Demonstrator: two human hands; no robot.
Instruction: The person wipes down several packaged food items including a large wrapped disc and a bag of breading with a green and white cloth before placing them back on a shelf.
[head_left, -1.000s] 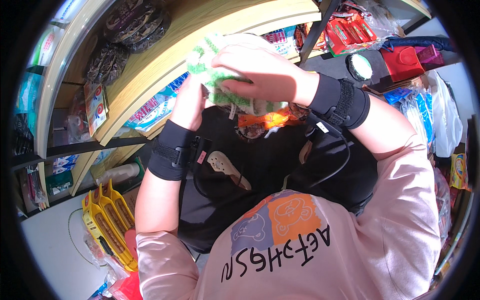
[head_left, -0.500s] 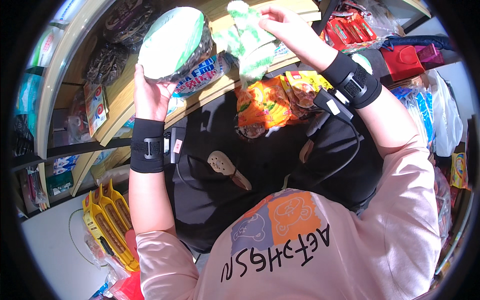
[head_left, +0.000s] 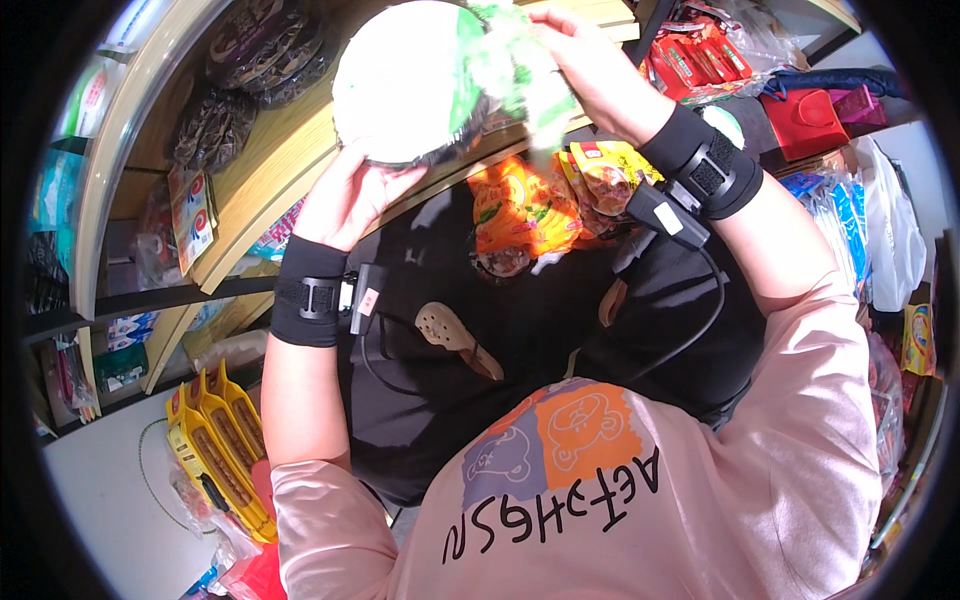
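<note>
My left hand (head_left: 348,195) grips the near lower edge of a round tub-like package (head_left: 405,85) with a white and green lid and a dark wrapped side. Strong light washes out the print on its lid. In my right hand (head_left: 590,75) is a fluffy green-and-white cloth (head_left: 520,75), pinched near its upper end and hanging down. The cloth overlaps the right side of the package and appears to touch it. Both are held up in front of a wooden shelf (head_left: 270,160). My right fingertips are partly hidden by the cloth.
Orange food packets (head_left: 525,210) and a yellow packet (head_left: 610,175) lie beyond my lap. Dark wrapped round packages (head_left: 265,45) stand on the shelf at far left. At the right are red packets (head_left: 700,60), a red pouch (head_left: 805,125) and a white plastic bag (head_left: 890,230).
My left hand has moved right with the round package, bringing it against the cloth. The cloth has shifted slightly and blurs with motion. My right arm stays almost in place.
</note>
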